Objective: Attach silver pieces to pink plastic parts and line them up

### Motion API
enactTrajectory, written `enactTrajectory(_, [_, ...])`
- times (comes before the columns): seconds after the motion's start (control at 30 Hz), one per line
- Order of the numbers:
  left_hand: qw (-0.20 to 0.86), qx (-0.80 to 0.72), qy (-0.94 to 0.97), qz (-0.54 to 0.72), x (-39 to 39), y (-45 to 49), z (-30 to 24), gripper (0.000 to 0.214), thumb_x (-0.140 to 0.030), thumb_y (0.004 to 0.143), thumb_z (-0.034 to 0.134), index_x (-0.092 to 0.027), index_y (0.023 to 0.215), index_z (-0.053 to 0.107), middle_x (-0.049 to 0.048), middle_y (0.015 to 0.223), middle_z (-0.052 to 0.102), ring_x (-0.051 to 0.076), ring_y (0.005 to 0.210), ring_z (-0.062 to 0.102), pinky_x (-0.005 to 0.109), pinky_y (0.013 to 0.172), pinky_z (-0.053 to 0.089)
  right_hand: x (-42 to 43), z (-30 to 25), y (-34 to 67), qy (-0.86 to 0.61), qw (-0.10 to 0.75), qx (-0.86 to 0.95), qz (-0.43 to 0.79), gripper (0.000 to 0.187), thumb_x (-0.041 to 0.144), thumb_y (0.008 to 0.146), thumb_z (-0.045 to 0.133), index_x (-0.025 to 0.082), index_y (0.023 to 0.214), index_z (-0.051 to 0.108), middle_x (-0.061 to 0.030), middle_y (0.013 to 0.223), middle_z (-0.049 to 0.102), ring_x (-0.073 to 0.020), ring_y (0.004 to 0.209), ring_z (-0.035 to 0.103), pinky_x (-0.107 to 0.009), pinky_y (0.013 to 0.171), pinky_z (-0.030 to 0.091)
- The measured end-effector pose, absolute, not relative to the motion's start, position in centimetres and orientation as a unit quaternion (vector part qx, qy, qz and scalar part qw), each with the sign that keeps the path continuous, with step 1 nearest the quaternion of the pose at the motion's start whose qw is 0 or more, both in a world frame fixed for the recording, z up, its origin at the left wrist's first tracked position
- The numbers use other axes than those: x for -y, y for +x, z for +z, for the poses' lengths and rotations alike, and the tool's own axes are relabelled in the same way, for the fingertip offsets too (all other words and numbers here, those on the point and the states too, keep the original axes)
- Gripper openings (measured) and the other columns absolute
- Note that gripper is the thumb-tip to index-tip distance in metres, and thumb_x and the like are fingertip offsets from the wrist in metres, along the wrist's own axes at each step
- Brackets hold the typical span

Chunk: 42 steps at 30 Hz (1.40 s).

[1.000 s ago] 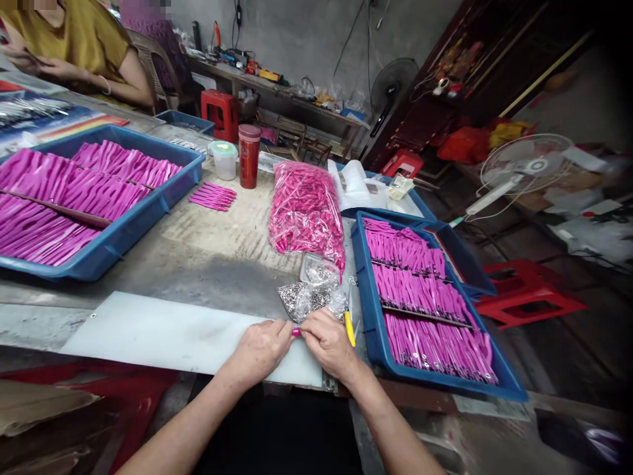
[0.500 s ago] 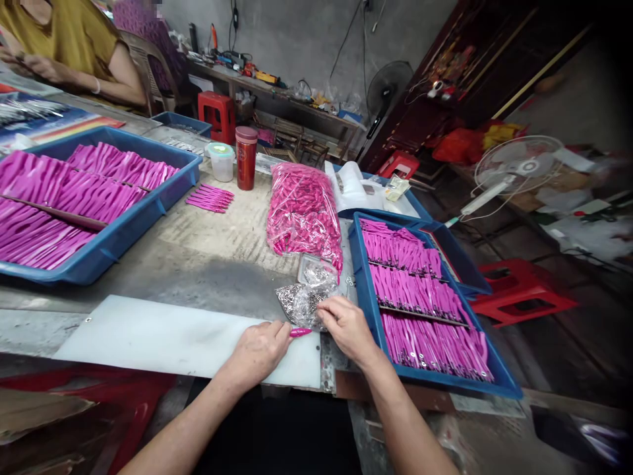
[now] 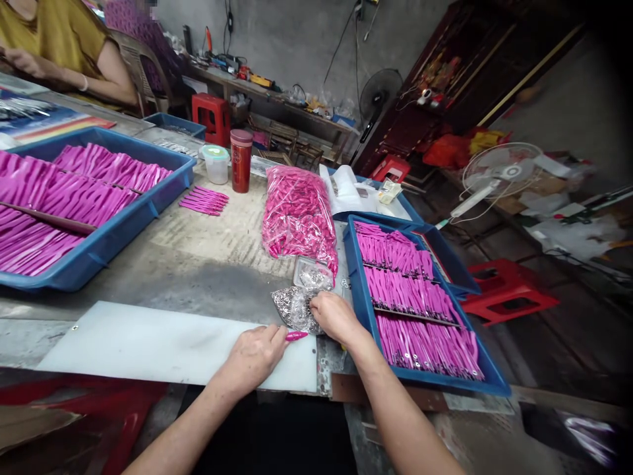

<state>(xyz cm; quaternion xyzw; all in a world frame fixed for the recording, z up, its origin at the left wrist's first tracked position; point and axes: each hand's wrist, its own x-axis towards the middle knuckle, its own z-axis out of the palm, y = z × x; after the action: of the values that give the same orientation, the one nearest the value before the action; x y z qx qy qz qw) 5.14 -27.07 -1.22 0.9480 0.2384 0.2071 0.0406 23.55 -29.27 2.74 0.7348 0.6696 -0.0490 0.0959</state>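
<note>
My left hand rests over the white board, its fingers closed round a pink pen-shaped plastic piece. The tip of that piece points right, out past the fingers. My right hand reaches to the clear plastic bag of small silvery metal parts. Its fingertips are pinched together at the bag's right side; whatever they hold is hidden. Just behind stands a small clear tray with more metal bits. A large clear bag of pink parts lies beyond it.
Blue trays of pink pieces stand at the left and right. Several pink pens lie near a lidded tub and a red tumbler. A co-worker sits at the far left.
My right hand has moved slightly away from me, deeper over the bag of metal parts. The left hand keeps its hold on the pink piece. The whole view has shifted slightly.
</note>
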Motion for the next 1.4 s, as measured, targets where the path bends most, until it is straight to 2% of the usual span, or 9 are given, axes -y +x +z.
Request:
enactTrajectory(0.3, [0.04, -0.234, 0.948, 0.21, 27.0, 5.2, -1.7, 0.018, -0.023, 0.084, 0.036, -0.019, 0.072, 0.048, -0.0005, 0.06, 0.051, 0.013, 0.052, 0.05, 0.024, 0.047, 0.033, 28.5, 2.4, 23.0, 0.736, 0.118, -0.666, -0.033, 0.025, 0.012, 0.078, 0.04, 0.012, 0.079, 0.064, -0.012, 0.08, 0.063, -0.0216, 0.078, 0.058, -0.028, 0.065, 0.04])
enactTrajectory(0.5, [0.038, -0.236, 0.951, 0.198, 27.0, 5.2, -1.6, 0.016, -0.022, 0.084, 0.037, -0.019, 0.073, 0.049, -0.0009, 0.061, 0.052, 0.013, 0.053, 0.051, 0.024, 0.048, 0.035, 28.9, 2.5, 22.9, 0.732, 0.115, -0.671, -0.025, 0.024, 0.009, 0.075, 0.04, 0.013, 0.079, 0.063, -0.0112, 0.082, 0.062, -0.0215, 0.081, 0.056, -0.028, 0.066, 0.038])
enactTrajectory(0.63, [0.031, -0.236, 0.95, 0.201, 27.1, 5.2, -1.7, 0.017, -0.023, 0.084, 0.037, -0.019, 0.073, 0.049, -0.0007, 0.06, 0.052, 0.013, 0.052, 0.051, 0.025, 0.047, 0.034, 29.1, 2.5, 23.0, 0.733, 0.109, -0.671, -0.025, 0.022, 0.012, 0.079, 0.038, 0.014, 0.081, 0.061, -0.0096, 0.083, 0.061, -0.0195, 0.079, 0.055, -0.027, 0.066, 0.037])
enactTrajectory(0.8, [0.029, -0.238, 0.948, 0.207, 27.1, 5.1, -1.9, 0.017, -0.023, 0.084, 0.037, -0.019, 0.074, 0.049, -0.0005, 0.06, 0.051, 0.013, 0.052, 0.05, 0.024, 0.047, 0.033, 29.7, 3.3, 23.4, 0.736, 0.062, -0.67, -0.076, 0.022, 0.017, 0.083, 0.036, 0.015, 0.078, 0.057, -0.0068, 0.081, 0.059, -0.0159, 0.078, 0.052, -0.025, 0.067, 0.034])
enactTrajectory(1.07, [0.046, -0.237, 0.947, 0.213, 27.1, 5.2, -1.6, 0.02, -0.024, 0.085, 0.035, -0.018, 0.072, 0.049, -0.0003, 0.059, 0.051, 0.012, 0.052, 0.051, 0.024, 0.047, 0.034, 31.2, 5.0, 22.2, 0.705, -0.053, -0.687, -0.167, 0.021, 0.018, 0.084, 0.036, 0.017, 0.067, 0.048, -0.0004, 0.068, 0.051, -0.0112, 0.068, 0.046, -0.021, 0.061, 0.031])
enactTrajectory(1.23, [0.052, -0.237, 0.95, 0.194, 27.1, 5.2, -1.4, 0.022, -0.024, 0.086, 0.034, -0.018, 0.072, 0.049, 0.0001, 0.061, 0.053, 0.013, 0.054, 0.053, 0.024, 0.049, 0.036, 32.3, 5.1, 20.6, 0.687, -0.054, -0.698, -0.195, 0.022, 0.018, 0.084, 0.037, 0.017, 0.066, 0.048, 0.0002, 0.067, 0.051, -0.011, 0.065, 0.045, -0.022, 0.059, 0.03])
enactTrajectory(1.4, [0.051, -0.236, 0.955, 0.172, 27.1, 5.2, -1.2, 0.021, -0.023, 0.086, 0.035, -0.017, 0.072, 0.049, 0.0005, 0.061, 0.054, 0.013, 0.056, 0.053, 0.024, 0.051, 0.038, 32.6, 4.3, 19.9, 0.686, -0.032, -0.707, -0.168, 0.021, 0.019, 0.084, 0.039, 0.017, 0.067, 0.051, -0.0009, 0.067, 0.053, -0.0123, 0.065, 0.045, -0.023, 0.059, 0.029])
